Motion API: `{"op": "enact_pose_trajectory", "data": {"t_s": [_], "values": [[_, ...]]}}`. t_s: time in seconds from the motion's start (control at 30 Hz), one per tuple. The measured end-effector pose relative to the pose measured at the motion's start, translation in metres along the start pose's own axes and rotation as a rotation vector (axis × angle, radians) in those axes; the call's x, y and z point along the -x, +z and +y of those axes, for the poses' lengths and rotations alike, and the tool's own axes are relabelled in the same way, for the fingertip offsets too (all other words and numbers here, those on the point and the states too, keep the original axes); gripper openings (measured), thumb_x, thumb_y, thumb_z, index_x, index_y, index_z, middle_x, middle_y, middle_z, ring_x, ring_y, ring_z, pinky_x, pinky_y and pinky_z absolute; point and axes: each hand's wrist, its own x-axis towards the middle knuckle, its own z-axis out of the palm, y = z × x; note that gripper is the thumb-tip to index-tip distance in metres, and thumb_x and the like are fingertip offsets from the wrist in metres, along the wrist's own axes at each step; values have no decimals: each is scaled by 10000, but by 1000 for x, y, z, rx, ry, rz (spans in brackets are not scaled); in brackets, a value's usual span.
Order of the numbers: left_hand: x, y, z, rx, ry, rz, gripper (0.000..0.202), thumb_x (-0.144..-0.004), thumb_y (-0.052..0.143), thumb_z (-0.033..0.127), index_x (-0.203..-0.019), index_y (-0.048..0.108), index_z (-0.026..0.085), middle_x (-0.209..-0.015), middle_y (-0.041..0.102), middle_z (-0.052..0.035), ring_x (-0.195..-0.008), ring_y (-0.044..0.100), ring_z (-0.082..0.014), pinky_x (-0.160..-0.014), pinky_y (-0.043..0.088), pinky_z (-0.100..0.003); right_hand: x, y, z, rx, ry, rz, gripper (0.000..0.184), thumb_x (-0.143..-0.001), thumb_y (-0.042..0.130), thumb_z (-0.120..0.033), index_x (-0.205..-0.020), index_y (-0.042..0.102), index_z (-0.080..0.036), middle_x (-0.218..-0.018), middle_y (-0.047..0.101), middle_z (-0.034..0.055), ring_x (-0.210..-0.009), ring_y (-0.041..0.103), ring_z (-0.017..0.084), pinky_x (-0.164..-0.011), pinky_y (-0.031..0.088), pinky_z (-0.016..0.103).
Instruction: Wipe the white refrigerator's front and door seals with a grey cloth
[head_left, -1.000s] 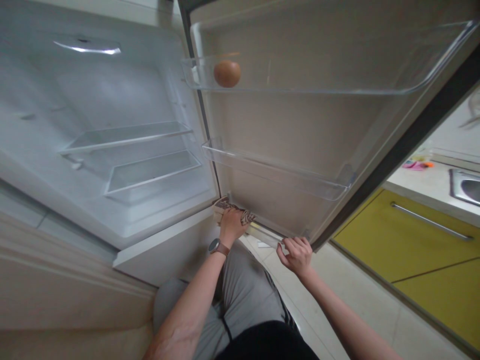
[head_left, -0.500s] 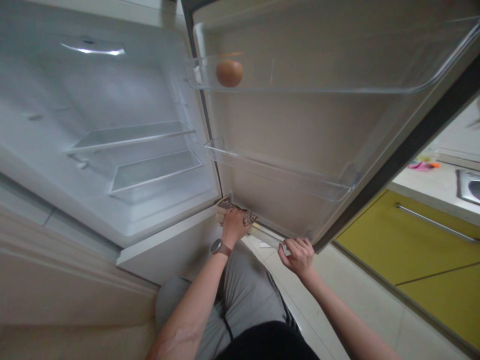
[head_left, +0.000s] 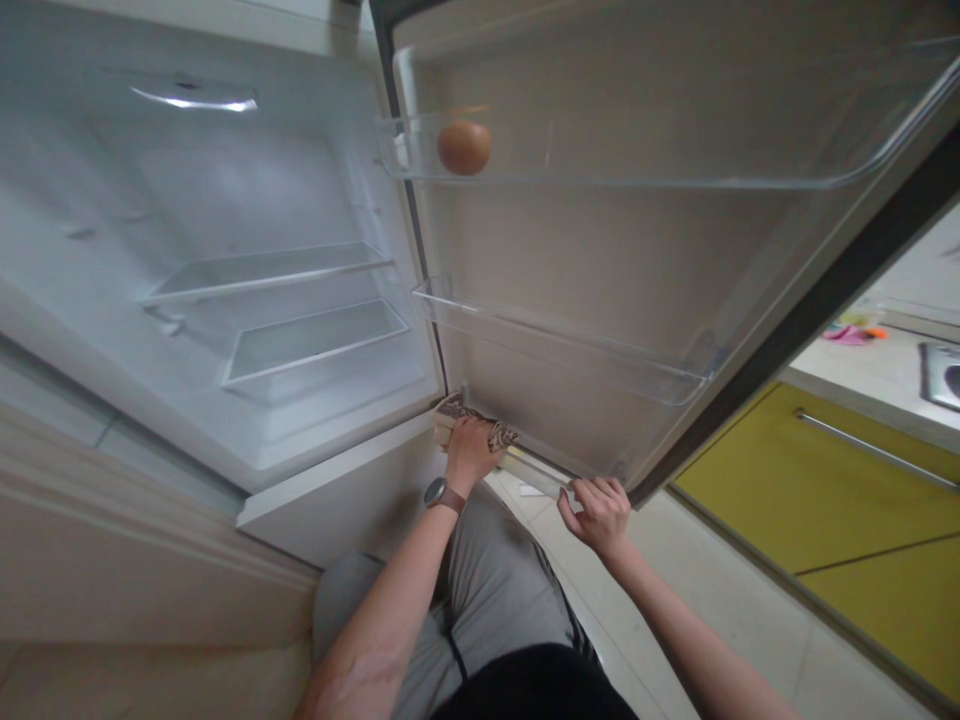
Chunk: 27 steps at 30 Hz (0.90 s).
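An open fridge door (head_left: 600, 260) fills the upper right. My left hand (head_left: 469, 452), with a watch on the wrist, is closed on a brown patterned cloth (head_left: 457, 410) and presses it against the door's bottom edge near the hinge. My right hand (head_left: 598, 513) curls its fingers around the door's lower edge further right. A single brown egg (head_left: 464, 147) sits in the top clear door bin (head_left: 637, 150). A second clear door bin (head_left: 555, 345) lies below it.
The white fridge interior (head_left: 225, 280) on the left has two glass shelves (head_left: 300, 335). Yellow cabinet fronts (head_left: 840, 480) with a metal handle, a pale counter and a steel sink (head_left: 943, 372) are at the right. My grey-trousered knees (head_left: 480, 590) are below, over a tiled floor.
Only the view has drifted slightly; both hands stay where they were on the door's bottom edge.
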Motion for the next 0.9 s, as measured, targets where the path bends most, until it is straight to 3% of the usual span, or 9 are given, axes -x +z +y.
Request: {"op": "enact_pose_trajectory", "data": {"t_s": [0.9], "values": [[1, -2, 1, 5, 11, 8, 176, -918, 664, 354, -899, 749, 201, -944, 760, -101, -974, 660, -289, -992, 424, -428, -1, -1, -1, 4, -1, -7, 209, -866, 677, -261, -700, 564, -202, -606, 580, -9, -674, 482, 128, -757, 312, 319]]}}
